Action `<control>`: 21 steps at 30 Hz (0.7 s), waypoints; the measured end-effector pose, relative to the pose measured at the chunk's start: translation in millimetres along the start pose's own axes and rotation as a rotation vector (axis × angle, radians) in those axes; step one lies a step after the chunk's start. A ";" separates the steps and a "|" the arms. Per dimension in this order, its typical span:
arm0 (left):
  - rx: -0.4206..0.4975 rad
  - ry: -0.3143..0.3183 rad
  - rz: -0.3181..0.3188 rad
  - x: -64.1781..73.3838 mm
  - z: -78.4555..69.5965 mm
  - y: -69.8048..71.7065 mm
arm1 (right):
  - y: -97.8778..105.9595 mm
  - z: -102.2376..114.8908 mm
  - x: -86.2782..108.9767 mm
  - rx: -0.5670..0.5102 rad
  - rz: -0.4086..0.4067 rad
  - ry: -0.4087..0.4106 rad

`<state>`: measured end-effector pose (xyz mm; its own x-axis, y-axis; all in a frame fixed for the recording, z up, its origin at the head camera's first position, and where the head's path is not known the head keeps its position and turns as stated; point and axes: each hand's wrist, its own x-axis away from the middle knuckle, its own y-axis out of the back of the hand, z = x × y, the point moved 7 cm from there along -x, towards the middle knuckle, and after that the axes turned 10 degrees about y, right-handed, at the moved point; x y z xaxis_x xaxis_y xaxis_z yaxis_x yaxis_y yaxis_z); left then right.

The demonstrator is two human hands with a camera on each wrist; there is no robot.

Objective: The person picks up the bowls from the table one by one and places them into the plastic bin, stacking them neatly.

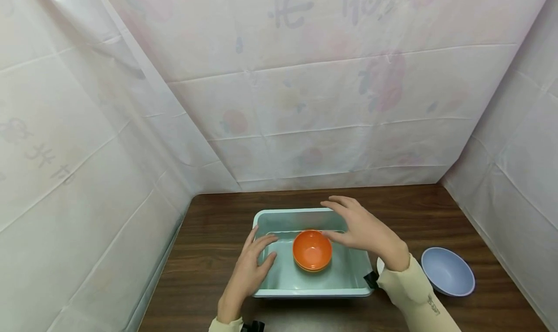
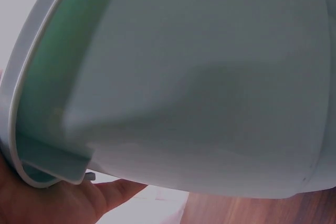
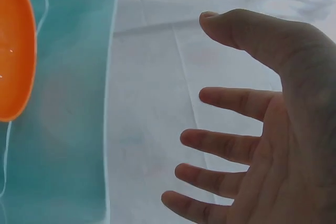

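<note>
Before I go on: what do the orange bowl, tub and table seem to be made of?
Orange bowl: probably glossy plastic or melamine; small bright highlights inside, though glazed ceramic is possible.
Tub: likely moulded plastic, smooth with a soft sheen; even colour and a rounded rim.
Table: dark, streaked wood grain; real wood or laminate, I can't tell.

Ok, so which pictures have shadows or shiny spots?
Head view: a pale glint inside the orange bowl; left-wrist view: dim, a soft-edged shadow spreading over the tub; right-wrist view: tiny white glints in that bowl, the right hand looking dim against brighter cloth.
</note>
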<state>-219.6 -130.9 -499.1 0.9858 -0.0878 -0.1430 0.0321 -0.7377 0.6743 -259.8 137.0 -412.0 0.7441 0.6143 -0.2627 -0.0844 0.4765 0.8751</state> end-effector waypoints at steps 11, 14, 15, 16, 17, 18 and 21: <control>-0.005 -0.015 -0.018 1.0 -1.0 0.8 | 14.9 -20.4 34.6 0.020 -0.151 -0.056; -0.002 -0.002 -0.009 1.0 0.0 0.5 | 15.7 -26.0 44.2 0.037 -0.175 -0.072; -0.003 -0.003 -0.010 0.9 0.0 0.4 | 16.1 -27.9 47.6 0.043 -0.187 -0.077; -0.003 -0.002 -0.009 0.9 0.2 0.0 | 16.6 -29.8 51.1 0.052 -0.200 -0.083; -0.004 -0.007 -0.011 0.8 -0.2 -0.1 | 17.6 -31.3 54.6 0.061 -0.218 -0.085; -0.006 -0.014 -0.014 0.9 -0.5 -0.3 | 18.7 -32.8 58.1 0.074 -0.238 -0.085; -0.014 -0.030 -0.028 0.5 -1.7 -0.2 | 22.8 -35.3 67.3 0.117 -0.306 -0.069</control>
<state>-218.8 -129.7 -498.1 0.9792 -0.0875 -0.1832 0.0620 -0.7304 0.6801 -235.0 211.4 -424.1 0.7664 0.4080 -0.4962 0.2237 0.5545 0.8015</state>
